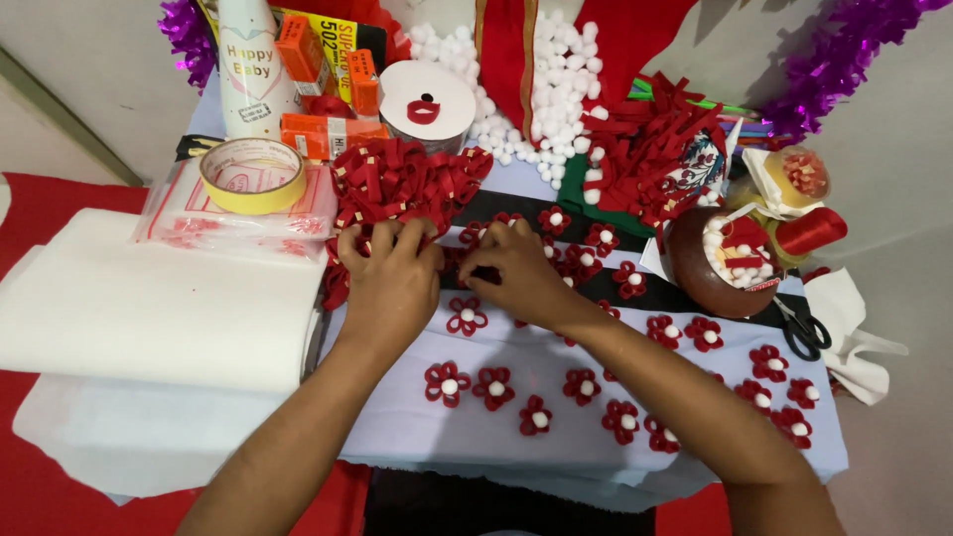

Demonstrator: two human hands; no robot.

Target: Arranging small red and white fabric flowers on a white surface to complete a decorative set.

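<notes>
Left hand (392, 283), right hand (521, 278), fingertips meeting among red ribbon flowers (493, 387)

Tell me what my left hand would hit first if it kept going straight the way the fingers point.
The left hand points up and away, into the pile of red ribbon loops its fingertips already touch. Beyond that stands the white ribbon spool, though depth is hard to judge.

We're seeing both hands, left hand (390, 281) and right hand (516, 275), curling knuckles-up, so whatever the fingers (382, 238) are pinching is staying hidden underneath. The frame's top edge is cutting off the white spray can (250, 65), the purple tinsel (844, 55) and the red cloth (615, 35). We're losing both elbows at the bottom edge.
</notes>
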